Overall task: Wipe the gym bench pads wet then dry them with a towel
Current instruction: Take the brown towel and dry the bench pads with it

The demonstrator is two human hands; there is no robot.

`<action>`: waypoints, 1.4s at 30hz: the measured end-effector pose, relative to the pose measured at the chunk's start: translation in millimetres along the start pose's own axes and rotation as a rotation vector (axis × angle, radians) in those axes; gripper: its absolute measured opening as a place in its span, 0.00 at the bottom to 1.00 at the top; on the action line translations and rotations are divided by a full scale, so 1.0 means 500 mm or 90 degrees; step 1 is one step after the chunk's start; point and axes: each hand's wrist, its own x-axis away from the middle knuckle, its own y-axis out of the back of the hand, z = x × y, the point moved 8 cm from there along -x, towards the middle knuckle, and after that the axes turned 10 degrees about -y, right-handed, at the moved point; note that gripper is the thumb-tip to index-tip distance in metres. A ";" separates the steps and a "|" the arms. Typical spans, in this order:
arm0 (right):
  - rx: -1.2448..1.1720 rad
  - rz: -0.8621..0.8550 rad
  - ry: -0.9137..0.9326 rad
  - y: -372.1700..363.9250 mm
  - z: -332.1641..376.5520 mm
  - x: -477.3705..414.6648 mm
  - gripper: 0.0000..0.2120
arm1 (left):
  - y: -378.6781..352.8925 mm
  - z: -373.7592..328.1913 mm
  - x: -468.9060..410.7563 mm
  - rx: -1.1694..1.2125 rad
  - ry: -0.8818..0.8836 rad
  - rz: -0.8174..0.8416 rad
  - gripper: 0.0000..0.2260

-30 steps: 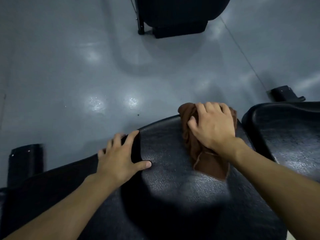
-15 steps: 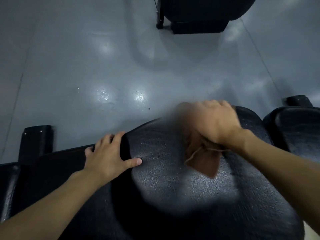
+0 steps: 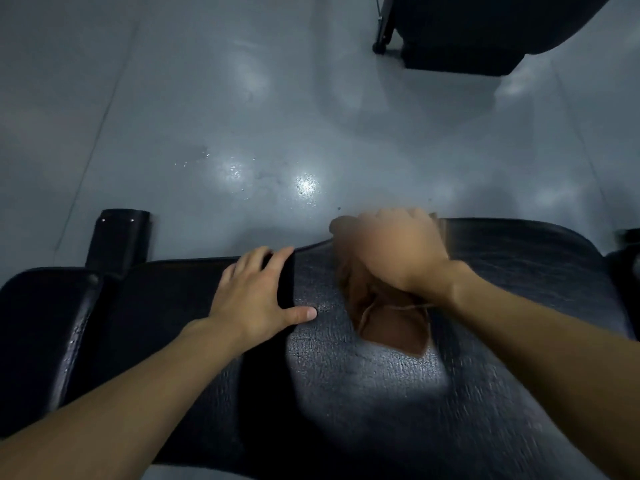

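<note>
Two hands rest on the black bench pad (image 3: 346, 393). The right hand (image 3: 391, 251) is blurred and its fingertips are hard to make out, but the fingers curl down over a bunched brown towel (image 3: 391, 327) and clamp it against the pad's far edge. Most of the towel is hidden beneath the palm; one loose corner trails out below the wrist, toward the person. Just left of this grip, apart from the towel, the left hand (image 3: 256, 296) lies flat with fingers straight and spread, its thumb pointing toward the towel. Further left, a second pad (image 3: 45, 306) is cut off by the frame, with a black frame foot (image 3: 119, 237) beyond it. Right of the grip, another dark pad (image 3: 627, 258) is cropped and blurred. Beyond the grip, glossy grey floor (image 3: 207, 98) extends to dark equipment (image 3: 467, 36), cropped at the top.
</note>
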 end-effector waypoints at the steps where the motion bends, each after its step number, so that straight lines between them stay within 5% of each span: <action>1: 0.007 -0.003 0.013 0.002 -0.027 0.005 0.27 | 0.002 0.019 0.010 -0.007 0.014 0.006 0.47; 4: 0.020 -0.016 -0.079 0.009 -0.108 0.015 0.30 | 0.008 0.092 0.053 -0.011 0.078 0.021 0.47; 9: 0.030 -0.031 -0.196 0.001 -0.043 0.006 0.20 | 0.004 0.156 0.106 0.033 0.100 0.010 0.46; 17: -0.050 0.047 0.006 -0.043 0.353 0.012 0.22 | -0.001 0.206 0.150 0.026 0.102 -0.007 0.44; 21: -0.020 0.020 0.089 -0.032 0.281 0.011 0.27 | 0.000 0.245 0.180 0.039 0.118 0.004 0.46; 24: 0.013 0.015 0.001 -0.025 0.202 0.005 0.26 | -0.002 0.276 0.209 0.047 0.131 -0.004 0.46; 28: 0.006 0.007 -0.117 -0.034 0.279 0.001 0.22 | -0.007 0.316 0.241 0.047 0.129 -0.017 0.45; 33: 0.008 0.038 -0.077 -0.067 0.490 -0.004 0.30 | -0.009 0.354 0.266 0.060 0.104 -0.012 0.46; 37: 0.019 -0.011 0.031 -0.059 0.478 -0.001 0.30 | -0.001 0.393 0.285 0.006 0.073 0.012 0.45; 42: 0.013 -0.015 -0.132 -0.060 0.482 0.004 0.24 | 0.004 0.484 0.310 -0.027 0.086 0.086 0.46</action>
